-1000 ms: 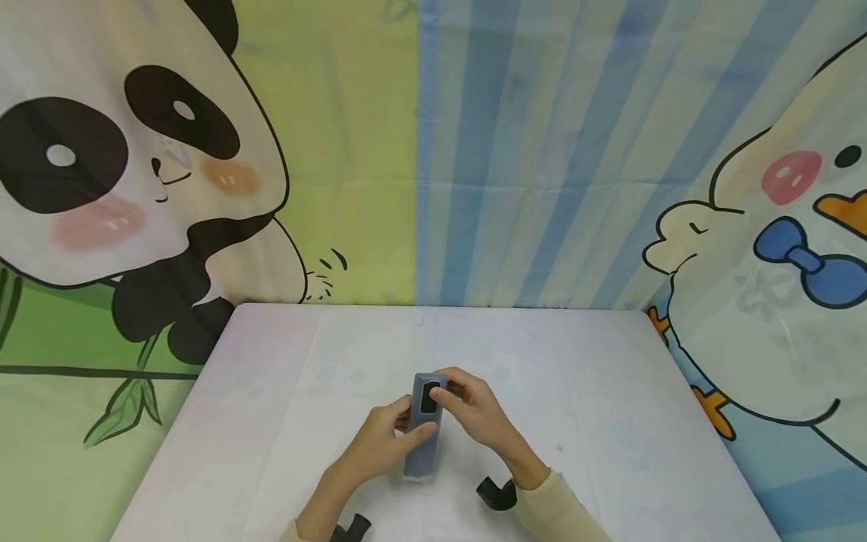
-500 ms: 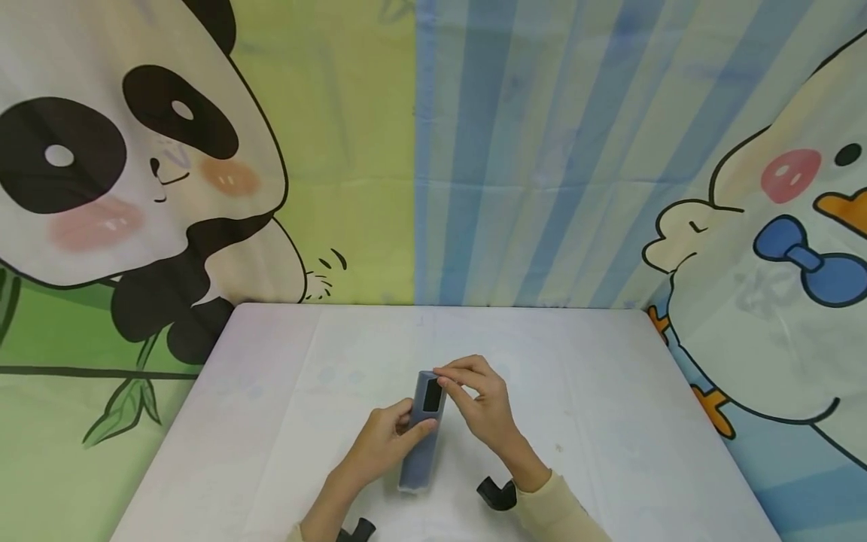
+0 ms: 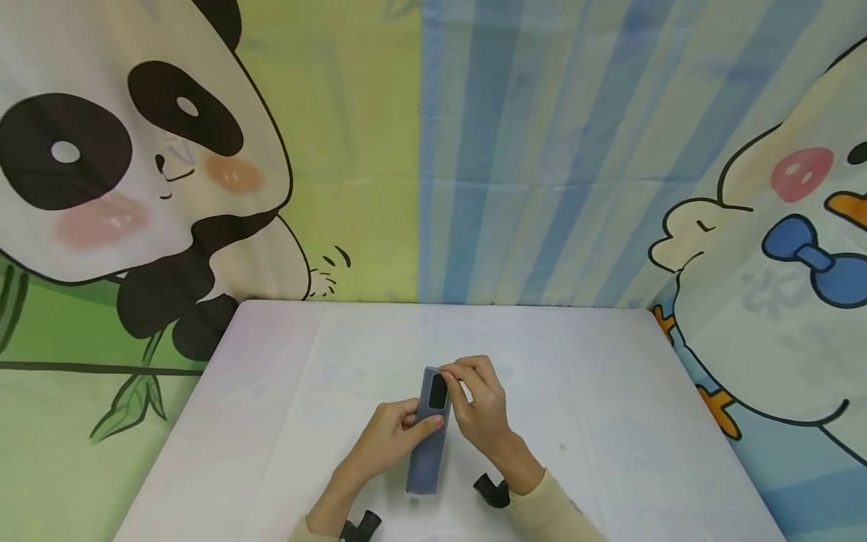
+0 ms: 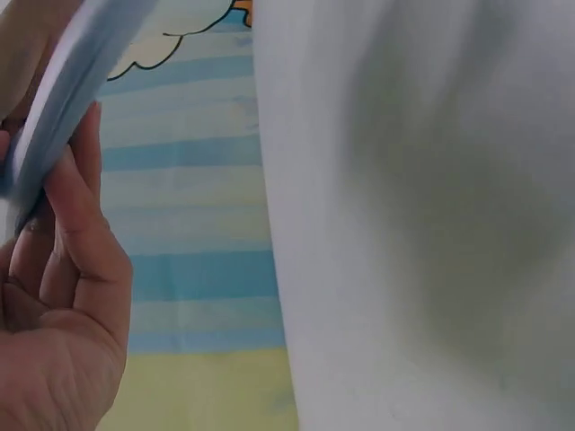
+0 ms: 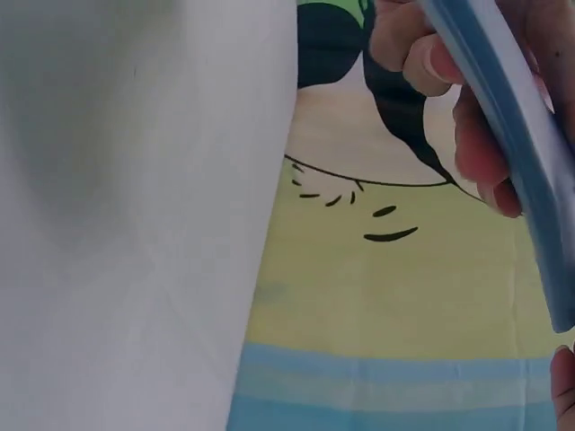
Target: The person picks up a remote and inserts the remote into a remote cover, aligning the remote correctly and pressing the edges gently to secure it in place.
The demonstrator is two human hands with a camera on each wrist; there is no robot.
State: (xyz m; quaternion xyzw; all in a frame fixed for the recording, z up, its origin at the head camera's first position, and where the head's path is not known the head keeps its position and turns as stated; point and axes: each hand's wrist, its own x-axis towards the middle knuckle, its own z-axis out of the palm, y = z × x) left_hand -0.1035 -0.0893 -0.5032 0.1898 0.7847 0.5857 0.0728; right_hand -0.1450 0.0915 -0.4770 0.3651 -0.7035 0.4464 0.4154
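A slim blue-grey case point(image 3: 427, 459) with a dark rectangular window near its far end is held up over the table, slightly tilted. My left hand point(image 3: 387, 440) grips its left side, thumb lying across the front and fingers behind. At the far right corner, the thumb and fingertips of my right hand point(image 3: 484, 410) pinch the edge beside the window. In the left wrist view, the left hand point(image 4: 67, 314) has its fingers against the blurred case point(image 4: 76, 90). The right wrist view shows the case point(image 5: 512, 117) edge-on, with much of the right hand out of frame.
The white table point(image 3: 305, 361) spreads around both hands. A cloth backdrop point(image 3: 501, 150) with a panda and a duck rises behind it. Black curved pieces, one near the right wrist point(image 3: 492, 491) and one near the left wrist point(image 3: 361, 525), sit beside the sleeves.
My right thumb has come off the dark window and moved to the case's far right corner, joining the fingertips there. The case has tilted slightly; the left hand keeps its grip.
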